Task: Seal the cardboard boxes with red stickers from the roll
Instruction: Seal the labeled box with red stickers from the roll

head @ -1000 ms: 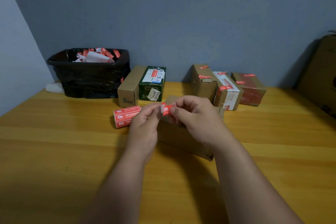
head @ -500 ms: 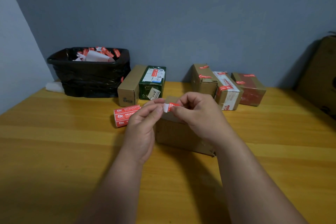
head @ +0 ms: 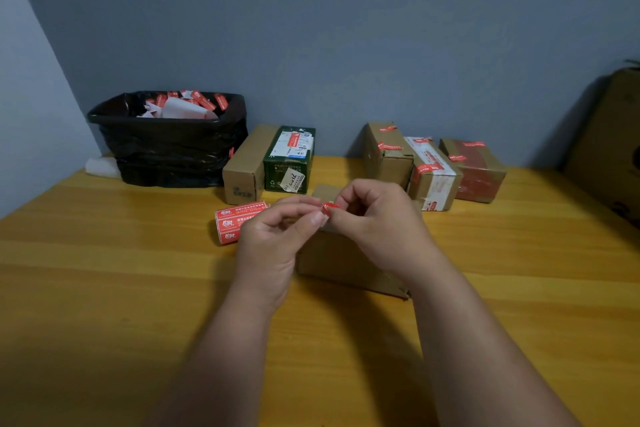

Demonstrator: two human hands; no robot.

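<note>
Red against bare fingers — a small sticker (head: 328,208) is pinched between the two hands, which meet above the middle of the wooden table (head: 104,288). The left hand (head: 273,243) comes up from the near edge with its wrist bent, fingers curled, thumb and forefinger tip closed on the sticker's left end. The right hand (head: 377,229) reaches in from the near right, knuckles up and fingers curled tight, pinching the right end of the same sticker. Both forearms run back toward the near edge.

Just behind and below the hands lies a plain cardboard box (head: 339,263), partly hidden by them; the sticker is held above its far top edge, and contact cannot be judged. The sticker roll (head: 232,222) lies on the table just left of the left hand — its right end is covered by the fingers. Farther back, three stickered boxes (head: 433,163) sit on the right near the wall, two more boxes (head: 270,163) stand left of centre, and a black-lined bin (head: 169,146) holding scraps stands at far left.
</note>
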